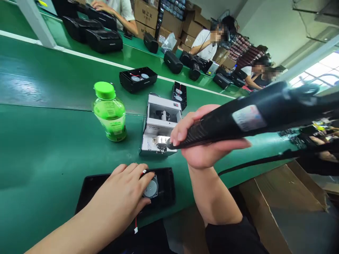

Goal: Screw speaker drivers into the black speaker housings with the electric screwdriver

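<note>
My right hand [198, 155] is wrapped around a black electric screwdriver [219, 123] with a pale label on its body. The screwdriver's tip end points left, at the front of a white screw feeder [152, 129]; whether it touches a screw cannot be made out. My left hand [127, 187] rests over an open black speaker housing [166, 185], its thumb and fingers gripping a round grey speaker driver [151, 189] inside. A small white connector [144, 171] shows by the fingers, and a red wire with a white plug [136, 230] hangs over the housing's near edge.
A green-capped bottle [109, 111] stands left of the feeder. Behind are two open housings with drivers, one left [138, 79] and one right [179, 95]. Black speakers [104, 39] line the far bench, where several people sit. A cardboard box [286, 208] is at lower right.
</note>
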`<state>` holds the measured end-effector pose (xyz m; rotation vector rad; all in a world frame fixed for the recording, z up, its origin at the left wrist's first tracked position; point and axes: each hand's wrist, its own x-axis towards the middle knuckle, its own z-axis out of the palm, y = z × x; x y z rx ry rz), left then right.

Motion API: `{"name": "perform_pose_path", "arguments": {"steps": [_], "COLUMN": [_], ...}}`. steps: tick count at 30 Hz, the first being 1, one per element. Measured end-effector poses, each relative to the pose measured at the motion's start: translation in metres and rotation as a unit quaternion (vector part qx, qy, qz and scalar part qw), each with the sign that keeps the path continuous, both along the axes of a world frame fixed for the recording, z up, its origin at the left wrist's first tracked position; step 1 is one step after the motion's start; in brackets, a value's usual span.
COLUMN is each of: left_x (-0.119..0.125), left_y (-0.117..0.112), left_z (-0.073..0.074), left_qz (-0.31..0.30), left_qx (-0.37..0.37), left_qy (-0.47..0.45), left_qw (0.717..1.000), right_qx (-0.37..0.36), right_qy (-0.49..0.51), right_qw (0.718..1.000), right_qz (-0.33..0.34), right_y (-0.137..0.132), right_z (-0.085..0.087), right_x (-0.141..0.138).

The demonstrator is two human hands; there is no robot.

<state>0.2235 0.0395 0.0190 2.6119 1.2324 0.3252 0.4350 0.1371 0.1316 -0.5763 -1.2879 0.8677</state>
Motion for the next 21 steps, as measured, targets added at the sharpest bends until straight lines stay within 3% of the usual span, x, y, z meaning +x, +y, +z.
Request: {"name": "perform_pose_path", "arguments": {"steps": [5,11,18,21], "left_x": [0.006,0.005,-0.002,-0.009], "left_y": [0.002,0.005,0.006,0.006], "left_z": [0.009,0.011,0.003,-0.003], "left_qz": [0.020,0.000,-0.018,-0.035], "left_qx": [-0.040,-0.062,-0.024,-0.008], "left_qy": [0.005,0.010,-0.014,-0.036], "left_qw": [0.999,0.998,0.999,0.999], "right_qx": [0.031,-0.029,-0.101,-0.116], "right_qy": [-0.004,0.010,0.040,0.020], "right_qw": [0.999,1.000,0.994,0.993], "right_qz": [0.021,0.005,0.004,0.032], "right_y": [0.013,0.010,-0.061,-0.084], "right_z": [-0.021,-0.019,0.013,0.009], "right_x": [-0.006,-0.005,0.024,0.036]}}
